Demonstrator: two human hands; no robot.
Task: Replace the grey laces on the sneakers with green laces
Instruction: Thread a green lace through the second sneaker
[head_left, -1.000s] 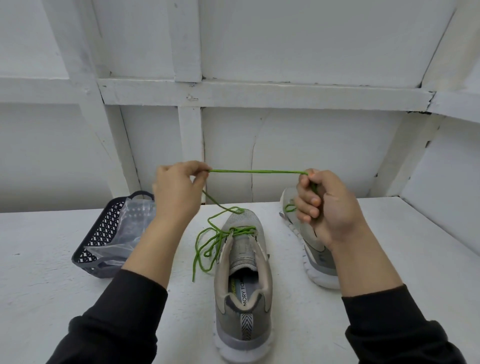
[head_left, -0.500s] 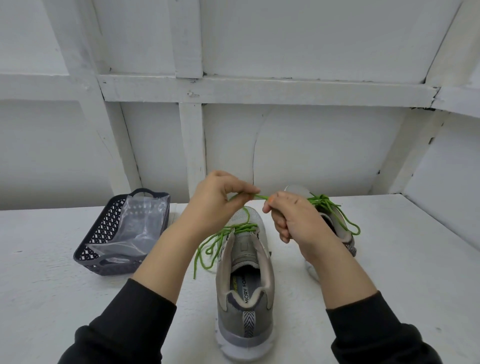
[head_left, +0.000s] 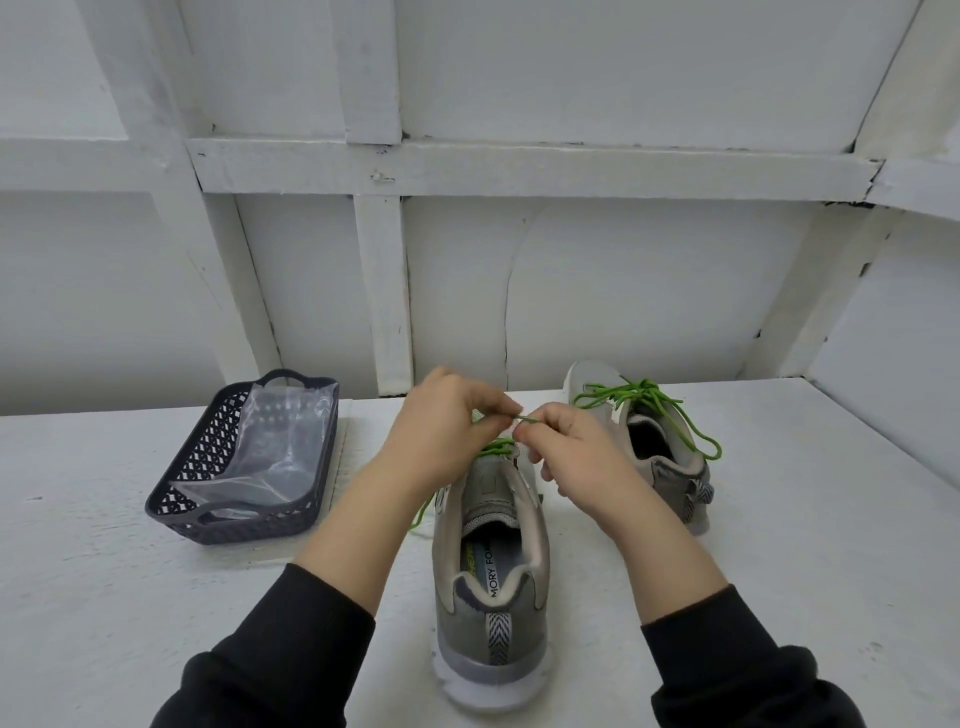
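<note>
A grey sneaker stands heel toward me in the middle of the white table. Its green lace runs across the upper eyelets and one end trails down its left side. My left hand and my right hand meet just above the tongue, and both pinch the same short stretch of that lace between thumb and fingertips. A second grey sneaker sits behind to the right, with a green lace tied in a bow, its loops hanging over the side.
A dark plastic basket holding a clear plastic bag stands at the left on the white table. A white panelled wall rises right behind the sneakers.
My hands, spread wide with the lace stretched taut between them a second ago, have come together and dropped low over the near sneaker's tongue. The far sneaker's bow has come into view.
</note>
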